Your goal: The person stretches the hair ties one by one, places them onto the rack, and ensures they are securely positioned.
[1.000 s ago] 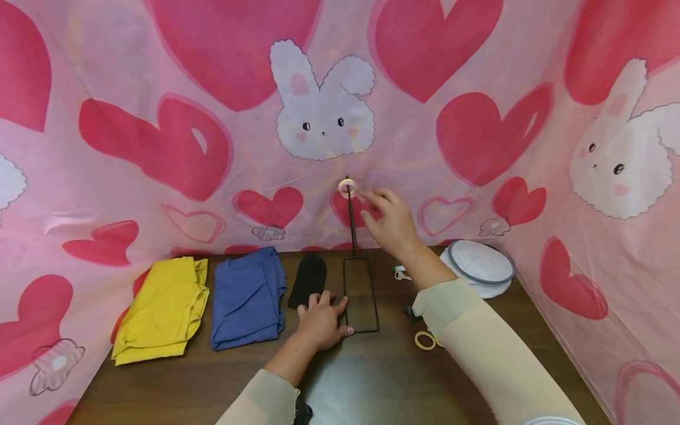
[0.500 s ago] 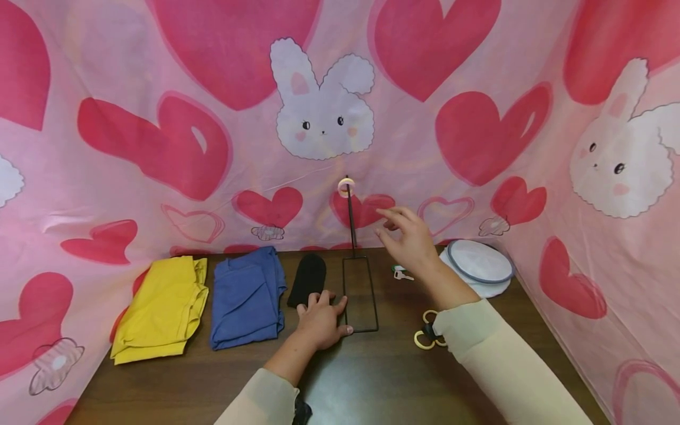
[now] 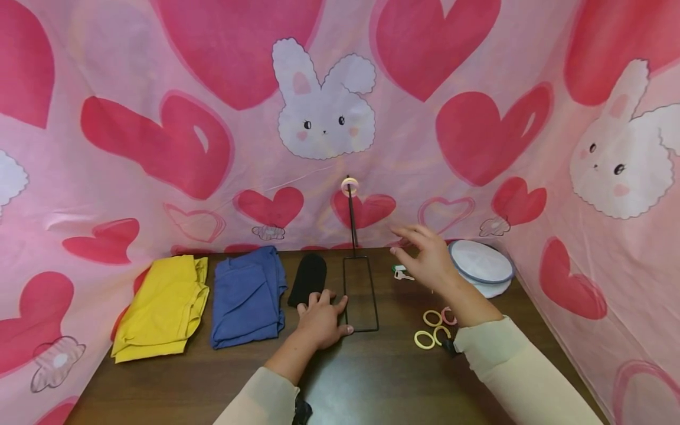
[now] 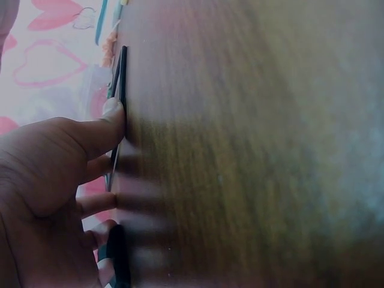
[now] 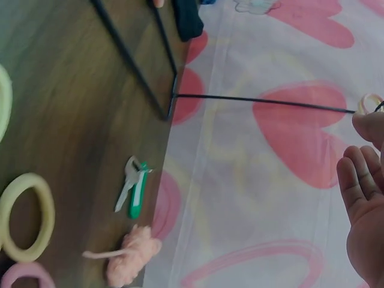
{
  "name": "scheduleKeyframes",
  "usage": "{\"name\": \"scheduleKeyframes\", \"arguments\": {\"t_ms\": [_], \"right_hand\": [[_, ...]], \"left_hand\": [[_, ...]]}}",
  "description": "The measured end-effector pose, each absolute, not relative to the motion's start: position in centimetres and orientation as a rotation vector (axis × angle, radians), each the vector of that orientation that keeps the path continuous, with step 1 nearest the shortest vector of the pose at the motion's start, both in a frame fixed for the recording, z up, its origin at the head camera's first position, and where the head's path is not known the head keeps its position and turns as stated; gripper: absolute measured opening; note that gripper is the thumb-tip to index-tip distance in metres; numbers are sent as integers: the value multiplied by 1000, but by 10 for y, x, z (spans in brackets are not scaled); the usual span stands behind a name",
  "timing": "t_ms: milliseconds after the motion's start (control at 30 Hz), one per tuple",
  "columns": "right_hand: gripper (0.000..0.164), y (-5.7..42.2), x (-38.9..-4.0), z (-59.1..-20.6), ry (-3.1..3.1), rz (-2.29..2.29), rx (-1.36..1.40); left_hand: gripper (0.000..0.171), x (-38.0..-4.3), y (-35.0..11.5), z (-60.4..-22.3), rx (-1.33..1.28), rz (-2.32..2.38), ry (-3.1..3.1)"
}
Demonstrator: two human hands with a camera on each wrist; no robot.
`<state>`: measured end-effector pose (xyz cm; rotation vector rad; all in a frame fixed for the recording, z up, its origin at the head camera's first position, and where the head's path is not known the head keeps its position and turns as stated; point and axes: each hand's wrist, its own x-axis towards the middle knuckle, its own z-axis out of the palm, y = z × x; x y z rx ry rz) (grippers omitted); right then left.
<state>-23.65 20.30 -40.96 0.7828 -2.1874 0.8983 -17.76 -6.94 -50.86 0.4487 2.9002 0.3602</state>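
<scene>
A black wire stand (image 3: 352,224) has a flat rectangular base on the table and a tall thin upright, with pale yellow and pink rings (image 3: 343,190) hanging at its top. My left hand (image 3: 320,321) rests at the base's left side, fingers spread, the thumb on the wire. Right of the upright, my right hand (image 3: 427,260) is raised above the table with fingers loosely extended, holding nothing. Beneath my right forearm lie several yellow rings (image 5: 49,216) and a pink ring (image 5: 27,268).
Left of the stand lie a black rounded fabric piece (image 3: 309,277), a folded blue cloth (image 3: 247,301) and a folded yellow cloth (image 3: 162,310). Behind the rings are a key with a green tag (image 5: 137,191), a pink yarn bundle (image 5: 133,258) and a white disc with a blue rim (image 3: 480,260).
My right hand has drawn back from the rings at the stand's top, moving right and down, uncovering more rings on the table. My left hand has stayed at the base.
</scene>
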Motion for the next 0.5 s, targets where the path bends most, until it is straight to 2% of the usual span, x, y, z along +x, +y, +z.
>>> {"name": "scheduleKeyframes", "arguments": {"t_ms": [500], "right_hand": [[40, 239, -211, -437, -2326, 891, 784]], "left_hand": [[74, -177, -68, -507, 451, 369, 2904]]}}
